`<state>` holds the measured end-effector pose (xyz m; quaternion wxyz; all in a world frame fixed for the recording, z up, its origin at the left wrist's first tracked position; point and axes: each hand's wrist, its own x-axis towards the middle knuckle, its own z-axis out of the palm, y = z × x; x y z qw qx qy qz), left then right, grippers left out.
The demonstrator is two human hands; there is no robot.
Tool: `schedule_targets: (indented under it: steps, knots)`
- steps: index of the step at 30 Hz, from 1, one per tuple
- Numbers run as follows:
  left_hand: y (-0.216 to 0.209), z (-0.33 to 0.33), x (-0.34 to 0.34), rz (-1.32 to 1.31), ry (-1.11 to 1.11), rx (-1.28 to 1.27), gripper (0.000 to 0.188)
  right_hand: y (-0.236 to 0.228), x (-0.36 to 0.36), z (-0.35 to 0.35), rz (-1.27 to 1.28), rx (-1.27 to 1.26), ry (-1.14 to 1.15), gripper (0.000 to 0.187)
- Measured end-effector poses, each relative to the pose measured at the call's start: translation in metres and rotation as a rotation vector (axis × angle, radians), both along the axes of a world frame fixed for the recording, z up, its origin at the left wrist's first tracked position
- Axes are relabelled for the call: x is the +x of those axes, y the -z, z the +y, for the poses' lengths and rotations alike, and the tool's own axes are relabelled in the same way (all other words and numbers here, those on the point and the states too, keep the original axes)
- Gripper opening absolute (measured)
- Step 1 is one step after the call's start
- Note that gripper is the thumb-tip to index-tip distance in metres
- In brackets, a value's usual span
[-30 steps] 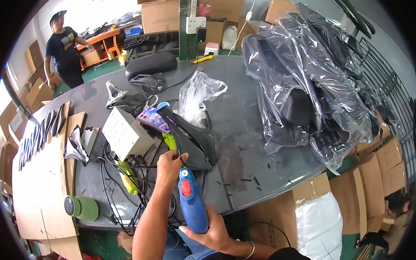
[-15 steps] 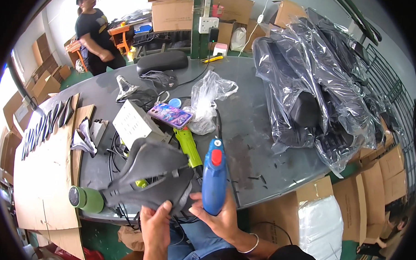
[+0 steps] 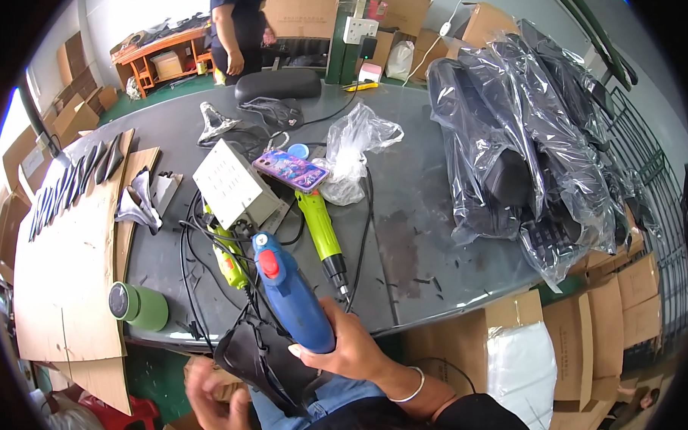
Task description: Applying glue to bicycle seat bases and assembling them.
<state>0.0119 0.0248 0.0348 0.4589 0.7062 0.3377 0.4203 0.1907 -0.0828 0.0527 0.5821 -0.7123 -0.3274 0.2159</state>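
My right hand (image 3: pixel 352 343) is wrapped round a blue handheld tool with a red button (image 3: pixel 292 299), which is tilted up and to the left over the table's near edge. Its working end is not visible. Below it, a black saddle-shaped piece (image 3: pixel 262 362) with a lengthwise slot rests against my lap, partly covered by the tool. Just left of this piece, my left hand (image 3: pixel 218 405) is empty and blurred by motion, its thumb and fingers apart.
On the grey table (image 3: pixel 467 279) lie green electric screwdrivers (image 3: pixel 319 227), a white control box (image 3: pixel 233 185), cables, a phone (image 3: pixel 291 169) and a green canister (image 3: pixel 139 306). Plastic-wrapped black parts (image 3: pixel 508 148) crowd the right. A person (image 3: pixel 235 37) stands beyond the table.
My left hand has let go of the black piece, which has dropped from above the table edge towards my lap. The blue tool has swung left and down. The person behind has moved right.
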Motion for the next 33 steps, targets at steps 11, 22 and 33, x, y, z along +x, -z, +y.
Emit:
schedule_targets:
  steps: [11, 22, 33]
  knots:
    - [-0.004, 0.022, -0.019, -0.222, 0.281, -0.766, 0.038, 0.011, 0.01, -0.013, 0.155, 0.062, -0.18, 0.046]
    - [-0.016, 0.019, -0.003, -0.563, 0.013, -0.843, 0.035, 0.021, -0.019, -0.003, -0.142, -0.178, -0.23, 0.062]
    - [0.0, 0.006, -0.013, -0.827, 0.042, -0.578, 0.058, 0.021, -0.071, 0.002, -0.369, -0.163, -0.48, 0.051]
